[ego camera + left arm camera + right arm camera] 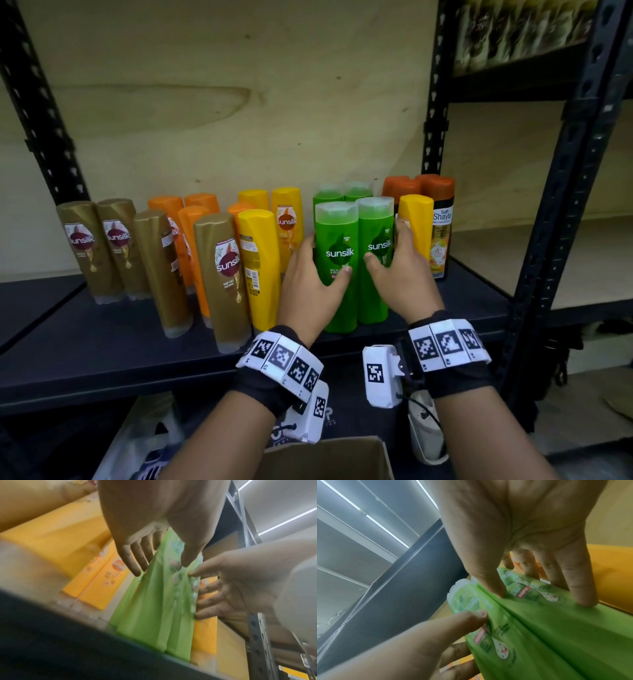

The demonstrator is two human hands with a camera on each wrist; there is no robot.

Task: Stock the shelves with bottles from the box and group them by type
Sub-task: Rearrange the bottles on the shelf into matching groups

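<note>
Head view, my left hand (308, 284): fingers wrapped round the left side of the front-left green bottle (337, 263), thumb on its label.
Head view, my right hand (400, 274): grasping the front-right green bottle (375, 257), thumb on the label, fingers between it and a yellow bottle (416, 226).
Head view, setting: both green bottles stand upright, touching, on the dark shelf (102, 339); gold, orange and yellow bottles stand further left; the cardboard box (329, 459) sits below.
Left wrist view: my left-hand fingers (132, 561) lie along the green bottles (154, 608); picture blurred.
Right wrist view: my right-hand fingers (573, 581) reach over the green bottle's far side, thumb pressing its front.
</note>
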